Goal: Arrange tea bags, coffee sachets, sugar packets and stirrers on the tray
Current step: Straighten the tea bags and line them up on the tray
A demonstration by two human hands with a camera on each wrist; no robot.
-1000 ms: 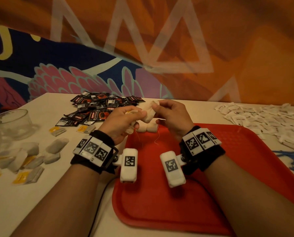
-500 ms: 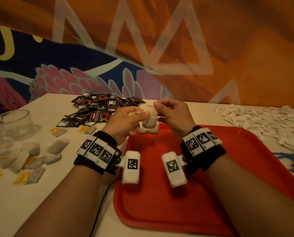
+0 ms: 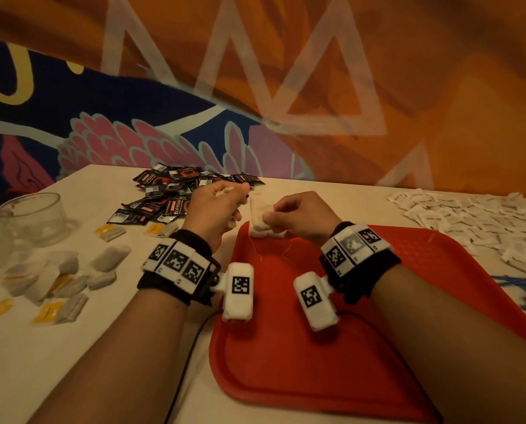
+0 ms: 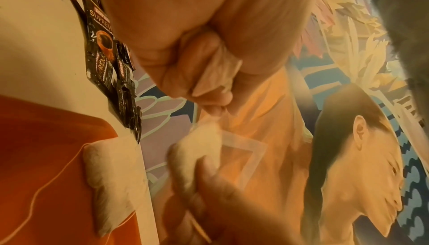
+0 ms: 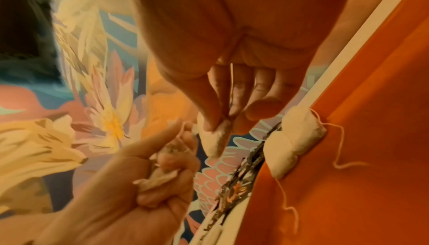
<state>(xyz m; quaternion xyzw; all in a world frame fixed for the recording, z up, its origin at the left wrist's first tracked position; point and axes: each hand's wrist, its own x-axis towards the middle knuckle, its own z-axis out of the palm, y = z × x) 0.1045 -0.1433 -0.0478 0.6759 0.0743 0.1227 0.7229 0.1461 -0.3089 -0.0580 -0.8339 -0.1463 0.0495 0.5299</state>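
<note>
While both hands (image 3: 255,209) pinch a tea bag (image 3: 259,214), coffee sachets (image 3: 176,191) lie beyond the tray (image 3: 439,261).

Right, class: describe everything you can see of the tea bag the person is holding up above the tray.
The tea bag is a small, plump, off-white pouch of soft, fibrous-looking paper. It hangs roughly upright in the air above the far edge of the red tray, touching no surface. The right hand pinches it from the side between thumb and fingertips. The left hand is close by, gripping crumpled wrapper paper. Whether its thin string runs to that hand cannot be told. Two similar bags lie on the tray beneath.
</note>
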